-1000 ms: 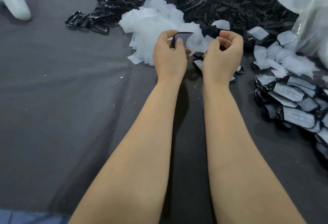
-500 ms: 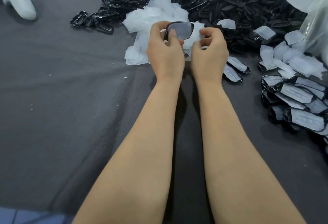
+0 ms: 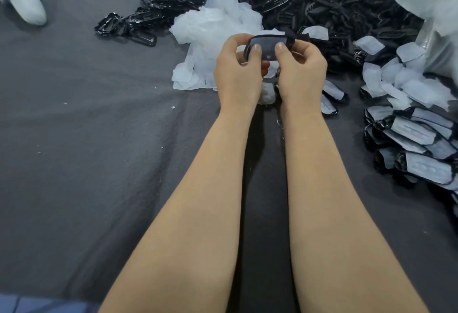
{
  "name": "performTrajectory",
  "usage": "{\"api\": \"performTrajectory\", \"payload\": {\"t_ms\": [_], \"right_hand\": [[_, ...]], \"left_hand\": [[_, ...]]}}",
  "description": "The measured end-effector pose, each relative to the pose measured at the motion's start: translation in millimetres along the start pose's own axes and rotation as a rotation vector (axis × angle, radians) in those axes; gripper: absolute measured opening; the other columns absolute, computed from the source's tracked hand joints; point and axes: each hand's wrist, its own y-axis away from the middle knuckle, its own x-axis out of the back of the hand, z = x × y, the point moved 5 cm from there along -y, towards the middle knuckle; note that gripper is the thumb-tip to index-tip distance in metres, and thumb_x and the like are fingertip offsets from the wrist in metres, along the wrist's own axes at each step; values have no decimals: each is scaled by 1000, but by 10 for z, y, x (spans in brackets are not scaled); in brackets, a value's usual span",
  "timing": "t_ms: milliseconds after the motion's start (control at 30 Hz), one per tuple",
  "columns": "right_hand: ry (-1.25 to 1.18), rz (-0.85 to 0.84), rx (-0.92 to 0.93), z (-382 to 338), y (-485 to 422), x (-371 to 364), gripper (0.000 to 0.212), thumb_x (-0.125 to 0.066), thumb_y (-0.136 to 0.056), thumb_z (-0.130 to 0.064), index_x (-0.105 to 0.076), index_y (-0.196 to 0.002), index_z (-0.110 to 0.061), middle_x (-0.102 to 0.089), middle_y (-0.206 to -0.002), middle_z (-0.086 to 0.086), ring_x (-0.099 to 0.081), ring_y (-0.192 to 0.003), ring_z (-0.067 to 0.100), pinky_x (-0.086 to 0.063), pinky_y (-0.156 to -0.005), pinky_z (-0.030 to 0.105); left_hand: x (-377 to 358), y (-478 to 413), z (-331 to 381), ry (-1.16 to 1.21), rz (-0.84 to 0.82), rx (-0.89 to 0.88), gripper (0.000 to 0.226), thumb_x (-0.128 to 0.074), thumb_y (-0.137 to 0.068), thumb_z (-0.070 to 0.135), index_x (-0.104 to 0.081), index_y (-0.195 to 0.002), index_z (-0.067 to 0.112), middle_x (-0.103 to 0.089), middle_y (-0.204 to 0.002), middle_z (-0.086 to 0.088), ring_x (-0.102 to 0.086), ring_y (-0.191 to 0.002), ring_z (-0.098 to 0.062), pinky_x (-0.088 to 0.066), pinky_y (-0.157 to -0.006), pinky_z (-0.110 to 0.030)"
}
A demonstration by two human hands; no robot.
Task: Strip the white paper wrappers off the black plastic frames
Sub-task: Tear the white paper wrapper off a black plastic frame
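Observation:
Both my hands hold one black plastic frame (image 3: pixel 269 46) with a greyish pane above the dark cloth. My left hand (image 3: pixel 236 72) grips its left end, thumb on the front. My right hand (image 3: pixel 301 70) pinches its right side, thumb on the pane. Just behind it lies a heap of white paper wrappers (image 3: pixel 218 27). A big pile of bare black frames (image 3: pixel 322 3) fills the back. Wrapped frames (image 3: pixel 416 139) are stacked at the right edge, and two more wrapped frames (image 3: pixel 333 92) lie beside my right wrist.
Loose white wrappers (image 3: pixel 401 79) are scattered at the right. A clear plastic bag (image 3: pixel 436 3) sits at the far right corner. A white object (image 3: pixel 23 0) lies at the top left. A few black frames (image 3: pixel 124 27) spill leftward onto the grey cloth (image 3: pixel 86 139).
My right hand dropped a white wrapper and came back to the frame; both hands now hold it with thumbs on its front. The view shifted slightly.

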Motion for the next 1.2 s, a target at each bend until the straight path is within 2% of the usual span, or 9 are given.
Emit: {"api": "performTrajectory", "payload": {"t_ms": [233,367,500,667,900,1000,1100,1200], "right_hand": [[14,7,-15,24,-23,-12,5,-62,-88,-12,-59,-92,-14,-65,-91,4,-60,-82,15,-53,-85,38],[50,17,-26,41,-17,-33,5,-62,-89,-16,-58,-90,-14,-65,-91,5,-63,-83,20,-55,-85,43],[39,4,-42,61,-12,-66,8,-62,-90,-18,-58,-94,-12,-64,-84,1,-64,-76,16,-57,-80,37],[86,9,-29,43,3,-89,8,-62,-90,-19,-56,-92,-14,-65,-104,12,-65,-96,26,-53,-88,43],[70,7,-40,33,24,-109,7,-61,-90,-19,-55,-92,-17,-64,-107,12,-65,-97,26,-53,-89,43],[21,8,-36,35,32,-99,9,-61,-90,-14,-54,-95,-18,-65,-97,6,-67,-91,22,-56,-83,38],[0,2,-16,28,32,-83,9,-60,-90,-10,-54,-94,-17,-63,-87,2,-65,-77,15,-55,-69,26],[30,0,-3,18,39,-73,9,-60,-91,-11,-53,-94,-17,-63,-86,5,-62,-69,12,-57,-71,31]], "left_hand": [[-2,-9,-12,-79,2,-30,7,-53,-95,7,-55,-97,13,-67,-78,-10,-67,-67,-16,-57,-77,-38],[5,-25,-26,-116,20,-34,8,-53,-94,8,-54,-93,16,-65,-76,-8,-67,-68,-18,-57,-76,-36],[29,-37,-40,-120,29,3,8,-53,-95,8,-53,-95,17,-67,-83,-12,-69,-78,-24,-56,-79,-40],[42,-26,-44,-150,61,17,7,-54,-94,11,-52,-95,17,-69,-91,-13,-68,-84,-25,-53,-85,-42],[52,-23,-48,-133,78,34,4,-55,-93,12,-54,-96,15,-69,-93,-11,-68,-87,-24,-54,-85,-41],[49,-23,-42,-130,75,19,6,-56,-92,11,-54,-97,15,-68,-89,-6,-67,-83,-20,-55,-83,-37],[46,-23,-41,-146,64,4,8,-55,-93,9,-53,-98,16,-68,-91,-7,-67,-85,-19,-54,-83,-34],[42,-21,-40,-134,55,7,12,-54,-94,8,-51,-98,18,-68,-91,-10,-68,-84,-21,-55,-83,-37]]}}
